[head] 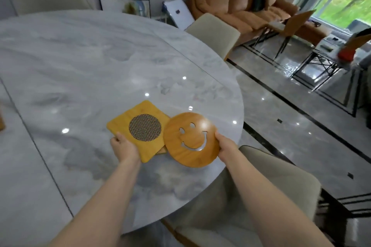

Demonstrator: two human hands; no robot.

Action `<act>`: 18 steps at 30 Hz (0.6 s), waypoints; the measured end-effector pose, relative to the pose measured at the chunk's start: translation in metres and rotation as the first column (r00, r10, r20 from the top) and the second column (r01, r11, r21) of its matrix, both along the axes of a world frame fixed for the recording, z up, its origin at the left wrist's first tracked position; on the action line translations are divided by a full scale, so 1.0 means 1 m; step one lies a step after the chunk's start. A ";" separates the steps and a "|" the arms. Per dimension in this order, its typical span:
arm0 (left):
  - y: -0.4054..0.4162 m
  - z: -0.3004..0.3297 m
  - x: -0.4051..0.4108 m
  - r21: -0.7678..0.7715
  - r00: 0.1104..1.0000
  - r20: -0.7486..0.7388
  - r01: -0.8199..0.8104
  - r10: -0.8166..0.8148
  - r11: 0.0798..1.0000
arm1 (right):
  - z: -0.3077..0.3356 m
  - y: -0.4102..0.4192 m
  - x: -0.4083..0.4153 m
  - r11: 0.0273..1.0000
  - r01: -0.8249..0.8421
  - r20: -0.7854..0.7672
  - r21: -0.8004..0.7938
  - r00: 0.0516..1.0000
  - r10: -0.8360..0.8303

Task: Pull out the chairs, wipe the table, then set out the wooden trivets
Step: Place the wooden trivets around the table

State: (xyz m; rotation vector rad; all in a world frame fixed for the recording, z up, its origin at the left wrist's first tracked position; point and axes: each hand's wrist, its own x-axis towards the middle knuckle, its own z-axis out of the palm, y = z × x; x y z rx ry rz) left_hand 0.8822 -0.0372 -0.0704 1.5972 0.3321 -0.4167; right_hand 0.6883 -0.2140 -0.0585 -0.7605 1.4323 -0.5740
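free: bare marble bench (pixel 84 70) ahead and left of my trivets | blocked: square trivet (pixel 138 129) and round smiley trivet (pixel 192 139) touching, near the right edge | beige chairs (pixel 281 184) crowd that edge

The counter (pixel 100 62) looks like polished grey-white marble, glossy enough to mirror ceiling lights. The square trivet (pixel 124 120) is smooth pale yellow wood with a woven metal-looking mesh disc (pixel 145 127) set in its middle. The round smiley trivet (pixel 192 140) is darker, smooth wood with a soft sheen. The chairs (pixel 216 32) wear matt beige cloth. The sofa (pixel 239 0) looks like tan leather. The floor (pixel 291 118) is glossy grey stone tile.
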 end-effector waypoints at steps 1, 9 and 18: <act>0.004 -0.003 0.001 0.009 0.999 -0.009 -0.042 0.042 0.999 | -0.005 -0.003 -0.001 1.000 -0.005 -0.015 0.001 1.000 0.005; 0.026 -0.022 -0.001 0.020 0.976 -0.032 -0.216 0.217 0.976 | -0.039 -0.005 0.004 0.996 -0.077 -0.143 -0.033 0.987 0.072; 0.034 -0.012 -0.014 0.117 0.975 -0.020 -0.217 0.221 0.969 | -0.062 0.003 0.004 0.980 -0.159 -0.304 -0.121 0.945 0.116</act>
